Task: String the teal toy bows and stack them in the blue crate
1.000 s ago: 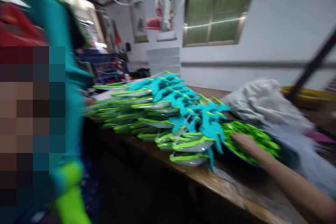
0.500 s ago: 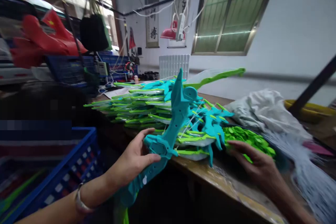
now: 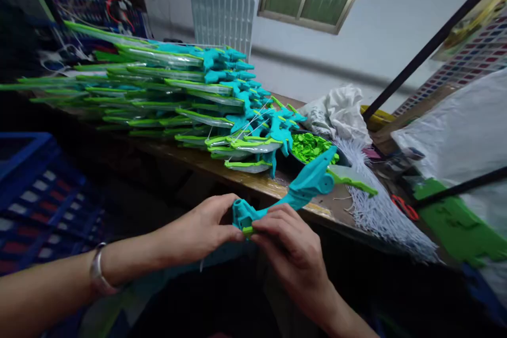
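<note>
My left hand (image 3: 204, 229) is closed around the grip part of a turquoise plastic toy bow (image 3: 311, 185), which is tilted with its far end up to the right. A green limb (image 3: 354, 185) sticks out from that end. My right hand (image 3: 295, 243) pinches a small bright green plastic piece (image 3: 247, 231) against the bow's grip, right beside my left thumb. The fingers partly hide where piece and bow meet. Beyond my hands, a dark tub holds loose green pieces (image 3: 311, 147).
Stacked toy bows (image 3: 166, 84) with green limbs cover the bench's left side. White strings (image 3: 380, 216) hang over the bench edge (image 3: 261, 182), with red-handled scissors (image 3: 404, 207) beside them. A blue crate (image 3: 35, 190) stands at left, and a dark pole (image 3: 435, 42) slants at right.
My right hand has left the tub and come to the bow with a green piece. The bow has come down and tilted rightward; the view has turned down and right.
</note>
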Demonstrator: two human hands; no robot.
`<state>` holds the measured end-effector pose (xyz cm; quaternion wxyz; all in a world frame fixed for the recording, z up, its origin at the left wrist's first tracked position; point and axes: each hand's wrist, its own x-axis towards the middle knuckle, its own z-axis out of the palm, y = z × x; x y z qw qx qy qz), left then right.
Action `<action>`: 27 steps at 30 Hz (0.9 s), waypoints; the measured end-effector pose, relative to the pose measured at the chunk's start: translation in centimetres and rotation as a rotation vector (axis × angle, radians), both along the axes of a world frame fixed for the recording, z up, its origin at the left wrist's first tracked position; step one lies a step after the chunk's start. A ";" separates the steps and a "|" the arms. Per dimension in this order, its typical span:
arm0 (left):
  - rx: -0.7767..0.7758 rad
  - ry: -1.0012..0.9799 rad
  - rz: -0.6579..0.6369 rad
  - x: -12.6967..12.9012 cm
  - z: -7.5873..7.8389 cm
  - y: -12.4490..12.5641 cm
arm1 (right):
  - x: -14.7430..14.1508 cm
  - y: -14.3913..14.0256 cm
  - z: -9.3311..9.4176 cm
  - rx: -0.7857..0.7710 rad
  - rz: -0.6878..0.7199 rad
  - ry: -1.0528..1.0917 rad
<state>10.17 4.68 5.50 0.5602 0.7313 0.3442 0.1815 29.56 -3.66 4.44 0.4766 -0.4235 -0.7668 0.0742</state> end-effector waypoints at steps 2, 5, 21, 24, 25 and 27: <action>-0.030 0.014 -0.023 0.2 -0.7 -0.4 | -0.4 -0.9 -1.2 -0.008 -0.058 -0.007; -0.060 -0.009 -0.024 0.6 -1.7 -0.9 | -0.9 -2.0 -2.9 0.021 -0.160 -0.008; 0.006 -0.065 0.062 0.8 -3.6 -2.0 | -2.9 -2.5 -6.1 0.106 -0.460 0.005; 0.013 -0.063 0.064 0.7 -4.3 -2.0 | -2.9 -2.1 -6.1 0.069 -0.446 0.046; 0.017 -0.071 0.069 0.6 -4.6 -1.9 | -3.0 -2.1 -6.1 0.054 -0.438 0.050; -0.003 -0.088 0.090 0.3 -5.2 -1.8 | -3.0 -2.0 -6.1 0.023 -0.424 0.028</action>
